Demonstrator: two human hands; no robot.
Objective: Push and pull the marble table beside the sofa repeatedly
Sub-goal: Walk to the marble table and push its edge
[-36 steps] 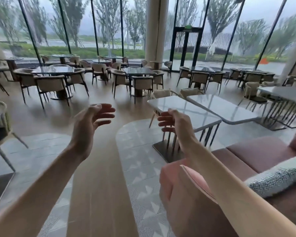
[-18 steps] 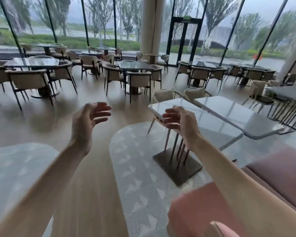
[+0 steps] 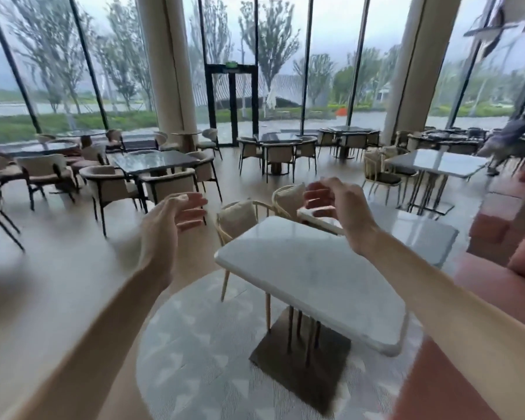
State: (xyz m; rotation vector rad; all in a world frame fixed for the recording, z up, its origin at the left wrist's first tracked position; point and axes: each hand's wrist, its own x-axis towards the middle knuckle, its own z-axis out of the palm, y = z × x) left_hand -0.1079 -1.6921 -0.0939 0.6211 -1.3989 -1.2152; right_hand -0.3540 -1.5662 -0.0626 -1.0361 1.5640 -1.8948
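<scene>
Fingers on both sides are loose and spread with nothing in them, so no grip on anything yet. From where I'm driving, my left hand [image 3: 172,225] floats out over open floor, palm turned inward, and my right hand [image 3: 341,212] hangs above the far end of the marble table [image 3: 309,277], fingers drooping down but, as far as I can tell, not touching the top. Looks like both arms are held out wide to bracket the table so I can come down on its edges, which seems the sensible way to shove a slab like that. It stands on a dark square base [image 3: 300,362] on the patterned rug [image 3: 200,353], just beside the pink sofa [image 3: 497,286] at my right. A 2nd white table [image 3: 419,231] sits right behind it, and 2 cream chairs [image 3: 240,216] are tucked at the far side, so I'd guess a hard push could bump those. Stone top on thin legs probably drags heavy. Things are pretty blurry here, so finer contact I can't call.
</scene>
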